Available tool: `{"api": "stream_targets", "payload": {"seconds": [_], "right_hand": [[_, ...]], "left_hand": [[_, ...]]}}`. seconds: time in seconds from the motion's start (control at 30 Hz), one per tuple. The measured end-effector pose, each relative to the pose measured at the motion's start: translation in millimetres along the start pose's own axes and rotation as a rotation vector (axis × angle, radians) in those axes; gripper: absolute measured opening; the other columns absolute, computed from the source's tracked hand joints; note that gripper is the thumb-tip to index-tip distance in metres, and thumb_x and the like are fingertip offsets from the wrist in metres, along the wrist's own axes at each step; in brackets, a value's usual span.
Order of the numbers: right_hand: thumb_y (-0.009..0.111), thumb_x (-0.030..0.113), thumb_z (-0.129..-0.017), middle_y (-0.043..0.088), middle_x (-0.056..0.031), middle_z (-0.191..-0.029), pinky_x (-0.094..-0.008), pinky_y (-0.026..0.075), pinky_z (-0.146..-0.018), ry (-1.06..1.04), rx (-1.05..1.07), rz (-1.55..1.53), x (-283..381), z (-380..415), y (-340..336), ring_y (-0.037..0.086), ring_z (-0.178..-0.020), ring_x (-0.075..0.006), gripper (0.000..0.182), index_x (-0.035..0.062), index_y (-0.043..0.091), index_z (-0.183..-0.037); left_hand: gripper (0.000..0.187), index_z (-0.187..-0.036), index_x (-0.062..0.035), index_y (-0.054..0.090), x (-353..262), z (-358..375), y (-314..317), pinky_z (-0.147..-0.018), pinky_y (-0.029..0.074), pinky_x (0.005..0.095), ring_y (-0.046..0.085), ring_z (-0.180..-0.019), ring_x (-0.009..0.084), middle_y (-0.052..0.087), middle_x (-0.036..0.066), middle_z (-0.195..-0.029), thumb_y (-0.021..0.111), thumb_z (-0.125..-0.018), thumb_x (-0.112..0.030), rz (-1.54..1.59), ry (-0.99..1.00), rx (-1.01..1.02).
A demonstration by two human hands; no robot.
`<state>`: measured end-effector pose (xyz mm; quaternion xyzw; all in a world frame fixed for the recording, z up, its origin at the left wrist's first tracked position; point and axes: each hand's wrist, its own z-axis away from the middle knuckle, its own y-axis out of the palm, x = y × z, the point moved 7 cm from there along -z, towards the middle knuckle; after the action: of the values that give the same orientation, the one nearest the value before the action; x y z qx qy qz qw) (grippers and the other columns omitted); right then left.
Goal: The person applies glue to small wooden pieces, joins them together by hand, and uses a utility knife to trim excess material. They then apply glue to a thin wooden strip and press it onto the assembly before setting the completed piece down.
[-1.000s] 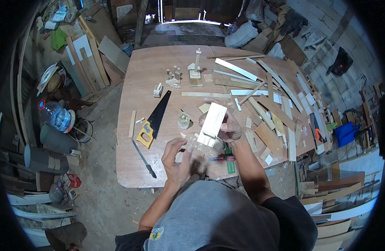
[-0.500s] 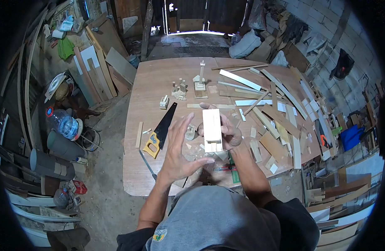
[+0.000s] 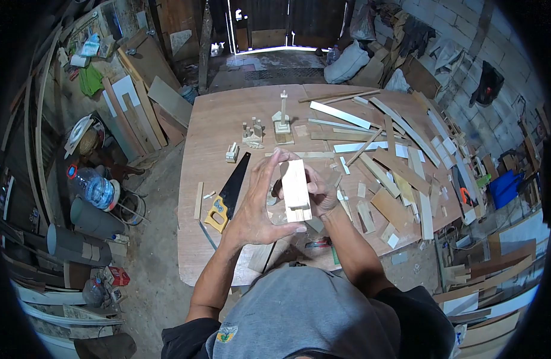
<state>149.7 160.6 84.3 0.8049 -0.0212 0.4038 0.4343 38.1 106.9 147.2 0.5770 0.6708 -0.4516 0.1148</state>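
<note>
A pale wooden block piece (image 3: 296, 185) is held upright above the near middle of the table. My right hand (image 3: 322, 192) grips it from the right side, fingers curled partly behind it. My left hand (image 3: 258, 206) is curved around the left side, its thumb near the lower end and its fingertips near the upper end; it is too close to tell how firmly it touches. A handsaw with a yellow handle (image 3: 218, 213) lies left of my left hand. Beyond the hands stand a small wooden tower model (image 3: 282, 124) and a small wooden model with posts (image 3: 252, 130).
Wooden strips and white-faced strips (image 3: 340, 115) cover the right side of the table (image 3: 227, 107). A small block stack (image 3: 232, 153) stands near the saw tip. Boards lean at the left wall, near a water bottle (image 3: 96, 186). A white sack (image 3: 347, 63) sits beyond the table.
My left hand has closed in from the left around the wooden piece, its fingers now near the top. The piece has shifted slightly and tilted, still in my right hand.
</note>
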Motion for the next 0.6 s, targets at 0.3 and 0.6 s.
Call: {"api": "stream_targets", "payload": {"seconds": [0.3,0.6], "right_hand": [[0.079,0.028,-0.067,0.054,-0.0138,-0.121,-0.0367,0.059,-0.083,0.008,0.025,-0.037,-0.4,-2.5,0.0,0.068,-0.098,-0.0301,0.102,0.0022,0.026,-0.151],[0.071,0.034,-0.089,0.063,-0.0112,-0.113,-0.0327,0.053,-0.090,-0.215,-0.361,0.228,19.6,7.0,-12.2,0.067,-0.095,-0.0215,0.061,0.0015,0.050,-0.135]], "left_hand": [[0.137,-0.158,-0.0010,0.010,2.4,-4.4,4.3,-0.114,0.032,0.0510,0.037,-0.141,0.0380,0.038,0.024,-0.149,0.092,-0.055,-0.038,-0.052,0.035,-0.007],[0.130,-0.156,0.0009,0.016,13.9,-0.5,0.2,-0.111,0.034,0.0517,0.040,-0.131,0.0409,0.040,0.025,-0.140,0.091,-0.054,-0.029,-0.034,0.013,-0.215]]}}
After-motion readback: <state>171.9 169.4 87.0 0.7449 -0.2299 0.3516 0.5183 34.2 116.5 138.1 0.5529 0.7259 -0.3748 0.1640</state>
